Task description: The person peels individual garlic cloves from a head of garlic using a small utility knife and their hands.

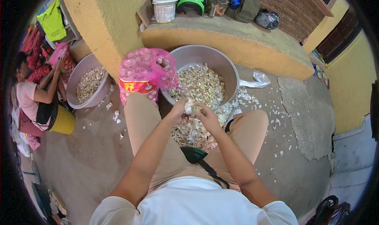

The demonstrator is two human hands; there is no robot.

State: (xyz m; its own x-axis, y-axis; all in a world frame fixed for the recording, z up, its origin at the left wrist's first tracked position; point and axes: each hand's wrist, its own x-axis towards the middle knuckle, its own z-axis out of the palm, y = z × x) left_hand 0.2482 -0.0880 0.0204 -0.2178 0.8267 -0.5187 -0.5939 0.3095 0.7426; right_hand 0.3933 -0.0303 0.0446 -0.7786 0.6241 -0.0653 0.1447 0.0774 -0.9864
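Between my knees, a whitish garlic bulb [190, 106] is held up at the near rim of a large grey basin [205, 51]. My left hand [178, 111] closes round its left side. On its right side, the fingers of my right hand [207, 116] pinch at the bulb; the fingertips are small and partly hidden. Loose garlic cloves [203, 83] fill the basin's bottom. Below my hands lies a heap of papery garlic skins [193, 132]. A pink mesh sack of garlic bulbs [138, 65] stands against the basin's left side.
A person [33, 95] sits at the left on a yellow bucket [63, 120], beside another basin [71, 89] of cloves. Behind my basin runs a concrete ledge [221, 35] bearing a white pail [164, 10] and a green helmet [191, 2]. Skin scraps and a plastic bag [258, 80] litter the floor.
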